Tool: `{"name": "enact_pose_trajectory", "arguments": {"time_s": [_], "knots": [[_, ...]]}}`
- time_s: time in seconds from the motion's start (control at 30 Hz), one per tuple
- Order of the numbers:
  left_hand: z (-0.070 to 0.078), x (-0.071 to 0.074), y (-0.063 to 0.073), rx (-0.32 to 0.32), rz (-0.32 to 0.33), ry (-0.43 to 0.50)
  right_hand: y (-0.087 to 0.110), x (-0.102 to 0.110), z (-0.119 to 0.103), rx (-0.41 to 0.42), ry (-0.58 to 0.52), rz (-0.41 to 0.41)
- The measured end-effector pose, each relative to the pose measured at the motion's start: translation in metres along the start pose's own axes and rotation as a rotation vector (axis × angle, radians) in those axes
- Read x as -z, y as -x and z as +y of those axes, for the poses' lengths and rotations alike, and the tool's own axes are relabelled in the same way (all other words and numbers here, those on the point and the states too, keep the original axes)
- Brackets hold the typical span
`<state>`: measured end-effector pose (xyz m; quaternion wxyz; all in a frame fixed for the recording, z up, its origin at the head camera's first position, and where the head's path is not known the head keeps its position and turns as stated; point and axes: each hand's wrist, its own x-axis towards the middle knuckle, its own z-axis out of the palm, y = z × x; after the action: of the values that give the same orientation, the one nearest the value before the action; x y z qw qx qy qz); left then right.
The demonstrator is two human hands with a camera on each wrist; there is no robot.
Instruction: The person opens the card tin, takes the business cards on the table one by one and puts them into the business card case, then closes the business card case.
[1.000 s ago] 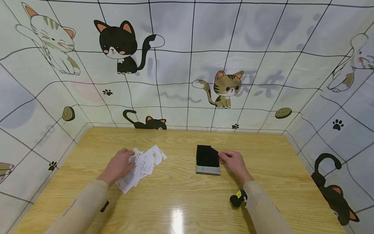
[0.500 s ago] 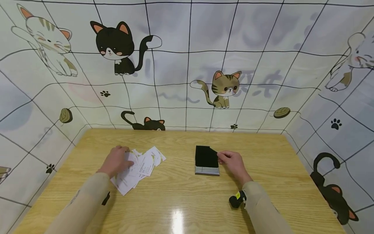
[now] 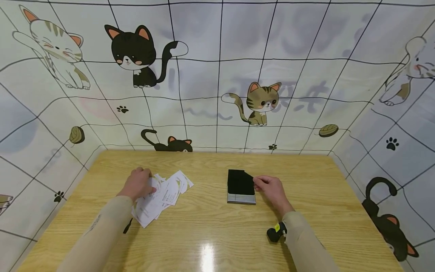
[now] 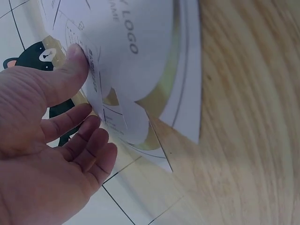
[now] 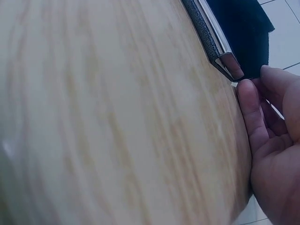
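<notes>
Where a white sheet (image 3: 200, 83) printed with cartoon cats and grid lines rises beyond the black case (image 3: 241, 185), it also continues along both sides of it. A wooden table (image 3: 190, 241) supports the case and extends around it. Two beige sleeves enter on the case's near side: the left sleeve (image 3: 102, 230) to its left, the right sleeve (image 3: 307, 240) to its right.

The left hand (image 3: 136, 184) is located left of the case, at the outer edge of the printed cards (image 3: 153, 206). Its thumb rests against the cards; the other fingers are loosely bent and stand apart from the thumb. The right hand (image 3: 273, 190) is located immediately right of the case. Its thumb and index finger pinch a corner of the case's black flap (image 5: 248, 33).

The cards lie overlapped and fanned, left of the case and separate from it. A silver band (image 3: 241, 198) runs along the near end of the case. A black device (image 3: 276, 232) with a yellow label sits at the right wrist, to the near right of the case.
</notes>
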<state>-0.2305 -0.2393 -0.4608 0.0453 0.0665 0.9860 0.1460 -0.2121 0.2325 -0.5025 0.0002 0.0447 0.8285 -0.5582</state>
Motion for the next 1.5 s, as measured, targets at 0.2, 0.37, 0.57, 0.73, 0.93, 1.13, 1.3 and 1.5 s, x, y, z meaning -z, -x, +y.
{"name": "enact_pose_trajectory", "arguments": {"time_s": [0.2, 0.37, 0.57, 0.73, 0.93, 1.13, 1.3, 1.5], "knots": [[-0.001, 0.000, 0.000, -0.027, 0.060, -0.013, 0.000, 0.000, 0.001, 0.010, -0.007, -0.003], [-0.003, 0.000, 0.000, -0.033, 0.122, 0.008, -0.001, 0.000, 0.002, 0.012, -0.002, 0.000], [-0.006, 0.003, 0.000, 0.012, 0.141, 0.131, -0.001, 0.000, 0.001, 0.009, -0.002, 0.000], [-0.002, 0.014, 0.000, -0.006, 0.183, 0.172, -0.001, 0.001, 0.001, 0.006, -0.007, 0.001], [0.009, 0.029, 0.003, -0.026, 0.255, 0.281, 0.000, 0.000, 0.000, 0.005, -0.004, -0.001], [0.031, 0.037, 0.003, -0.011, 0.281, 0.366, 0.000, 0.002, 0.001, 0.002, -0.016, -0.005], [0.058, 0.038, 0.002, -0.078, 0.266, 0.436, 0.001, 0.003, 0.002, 0.005, -0.004, -0.003], [0.085, 0.025, 0.000, -0.137, 0.236, 0.459, 0.000, 0.002, 0.002, 0.016, 0.002, -0.007]]}}
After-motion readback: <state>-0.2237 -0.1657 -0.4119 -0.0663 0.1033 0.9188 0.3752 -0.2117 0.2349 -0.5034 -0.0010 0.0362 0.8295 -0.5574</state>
